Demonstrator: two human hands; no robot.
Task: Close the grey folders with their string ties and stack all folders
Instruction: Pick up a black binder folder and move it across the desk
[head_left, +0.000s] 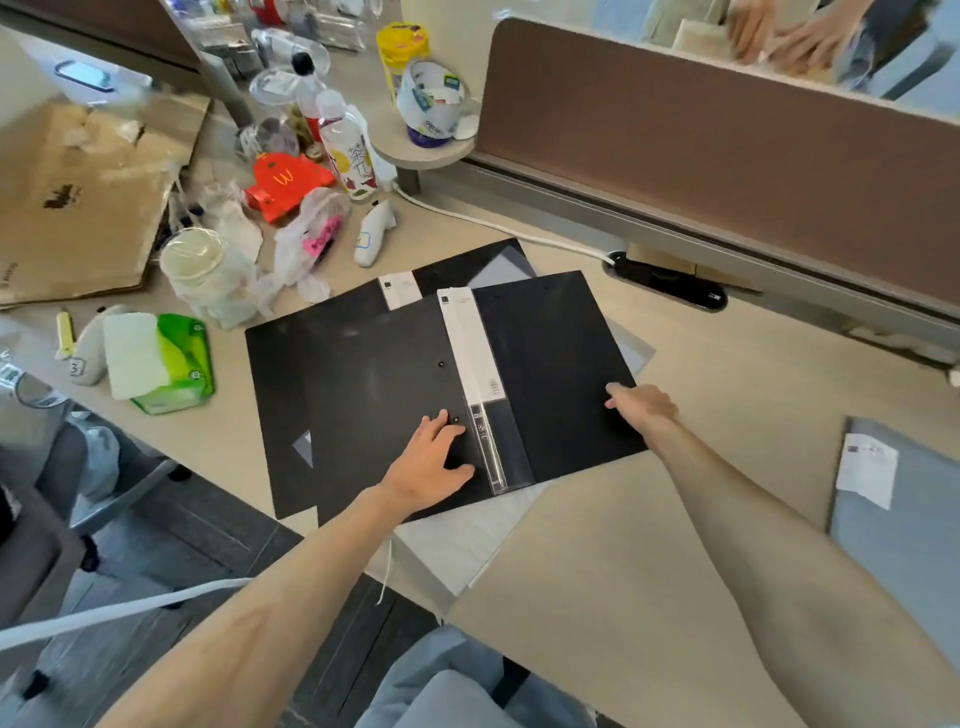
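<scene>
Closest to the camera, both bare forearms reach across the desk (597, 597) to the open black folder (550, 364), which lies flat, covers spread, its white-labelled spine facing up. The left hand (428, 462) presses flat on the left cover just beside the spine, fingers straight and fanned apart. The right hand (641, 408) rests at the outer edge of the right cover, fingers close together on top. Its thumb is hidden, so I cannot tell whether it pinches that edge.

Under the open folder, a second black folder (291, 374) juts out to the left and far side. Beneath both lies a pale grey folder (457, 540), showing at the near side, and its white string (387, 571) dangles loose past the desk edge, so that tie looks undone. More grey shows past the open folder's far corner and right edge. Well apart to the right lies another grey folder (904, 525), and no tie shows on it.

By my reading the job is at an early stage: the pile is skewed and not squared, one folder lies apart, and no grey folder's tie shows fastened.

Left of the folders sit a green tissue pack (176, 358), bottles and wrappers, and behind them stands a brown partition (727, 156).
</scene>
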